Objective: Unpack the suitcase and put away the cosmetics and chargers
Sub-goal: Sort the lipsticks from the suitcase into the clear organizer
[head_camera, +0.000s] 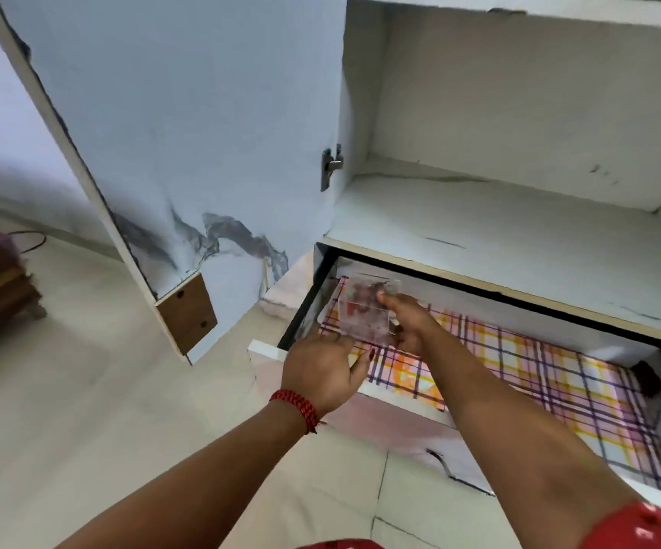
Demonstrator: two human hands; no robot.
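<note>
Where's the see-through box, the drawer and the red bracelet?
box (pixel 366 313): head view, middle of its clear side.
drawer (pixel 392 425): head view, on its front panel.
bracelet (pixel 297 408): head view, on the red band at the left wrist.

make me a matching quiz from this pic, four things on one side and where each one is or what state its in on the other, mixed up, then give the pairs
Things
1. clear plastic box with reddish contents
2. red and black braided wristband
3. pink and yellow plaid drawer liner
4. white marble-pattern cabinet door

Place or state
A. swung open
B. held by the right hand
C. lying flat in the open white drawer
D. round the left wrist

Pairs: 1-B, 2-D, 3-C, 4-A
</note>
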